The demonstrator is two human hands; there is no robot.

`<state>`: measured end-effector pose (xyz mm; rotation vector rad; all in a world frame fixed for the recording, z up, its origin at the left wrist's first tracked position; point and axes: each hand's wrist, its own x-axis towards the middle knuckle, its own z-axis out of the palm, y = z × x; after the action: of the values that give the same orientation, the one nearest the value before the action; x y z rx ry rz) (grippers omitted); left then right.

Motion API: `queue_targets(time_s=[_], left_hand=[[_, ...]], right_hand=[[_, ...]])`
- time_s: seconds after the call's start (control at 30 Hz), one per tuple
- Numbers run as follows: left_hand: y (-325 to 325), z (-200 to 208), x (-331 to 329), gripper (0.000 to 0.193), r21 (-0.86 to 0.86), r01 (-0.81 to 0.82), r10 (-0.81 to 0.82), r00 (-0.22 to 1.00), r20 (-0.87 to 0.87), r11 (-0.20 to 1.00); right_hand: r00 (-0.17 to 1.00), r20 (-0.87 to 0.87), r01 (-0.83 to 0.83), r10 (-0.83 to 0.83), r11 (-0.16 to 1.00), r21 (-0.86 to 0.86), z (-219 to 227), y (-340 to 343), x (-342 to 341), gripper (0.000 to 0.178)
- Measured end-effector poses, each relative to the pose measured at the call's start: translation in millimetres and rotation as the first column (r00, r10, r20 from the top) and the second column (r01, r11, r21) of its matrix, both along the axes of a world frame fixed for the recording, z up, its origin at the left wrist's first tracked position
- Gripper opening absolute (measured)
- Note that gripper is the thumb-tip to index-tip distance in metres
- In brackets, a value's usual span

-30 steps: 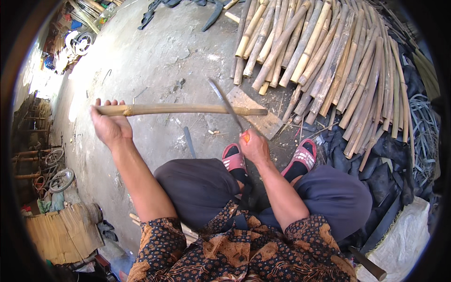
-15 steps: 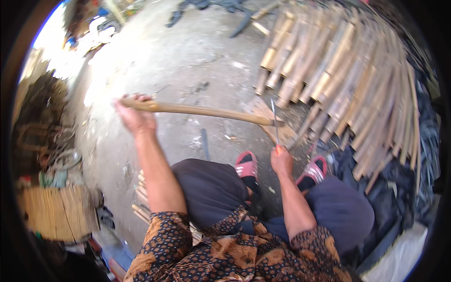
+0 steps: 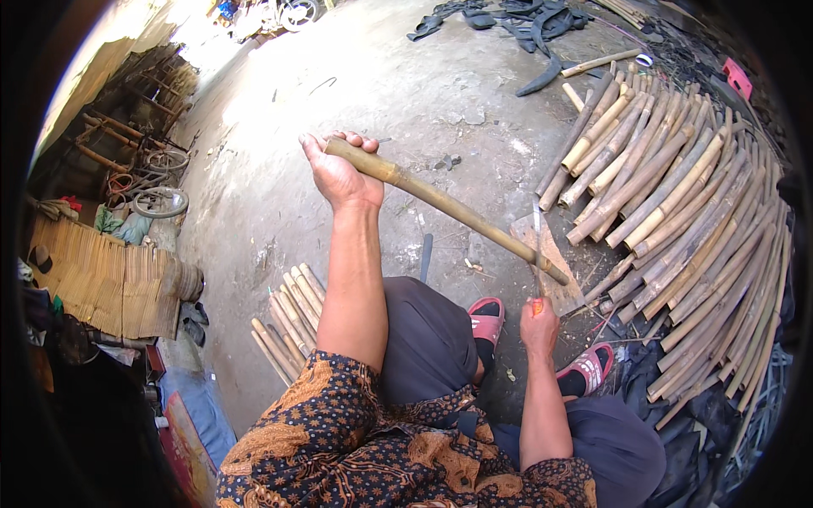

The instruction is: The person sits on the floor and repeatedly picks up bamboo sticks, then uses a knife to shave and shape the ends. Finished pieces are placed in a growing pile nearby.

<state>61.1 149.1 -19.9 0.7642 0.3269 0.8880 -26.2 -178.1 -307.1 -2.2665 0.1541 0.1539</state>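
Note:
A bamboo pole slants down to the right in front of me. My left hand, palm turned up, is closed around its higher end. The lower end rests over a flat wooden board on the ground. My right hand is wrapped around the orange-red handle of a knife. Its narrow blade points away from me and crosses the pole near the lower end; whether it cuts into the bamboo I cannot tell.
A large fanned pile of bamboo poles lies at the right, with dark strips at the far side. Cut bamboo pieces lie beside my left thigh. My feet in pink slippers flank the right hand. A wheel stands far left.
The view has swung, shifting the pile right and down in it. The pole now slopes more steeply down to the right. Both hands keep their holds.

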Motion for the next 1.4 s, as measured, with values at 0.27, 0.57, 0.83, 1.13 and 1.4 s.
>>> queue_targets(time_s=[0.27,0.57,0.83,1.13,1.4], left_hand=[[-1,2,-10,0.060,0.038,0.058,-0.062,0.992,0.113,0.998],[3,16,-13,0.062,0.167,-0.086,0.091,0.996,-0.023,0.982],[-15,17,-11,0.074,0.204,-0.140,0.151,0.988,-0.036,0.969],[-17,13,-6,0.062,0.307,-0.157,0.186,0.980,-0.066,0.939],[0,13,-10,0.057,0.238,0.002,0.008,0.999,-0.041,0.971]], right_hand=[[0.999,-0.044,0.021,-0.022,0.999,-0.025,10,-4,-2,0.032],[0.991,-0.044,0.127,-0.127,0.992,0.000,20,-5,-6,0.034],[1.000,-0.010,0.027,-0.026,0.992,0.125,38,20,8,0.036],[1.000,0.004,-0.022,0.022,0.981,0.191,2,-9,-1,0.036],[0.996,0.033,-0.088,0.084,0.986,0.145,-12,-18,-3,0.032]])
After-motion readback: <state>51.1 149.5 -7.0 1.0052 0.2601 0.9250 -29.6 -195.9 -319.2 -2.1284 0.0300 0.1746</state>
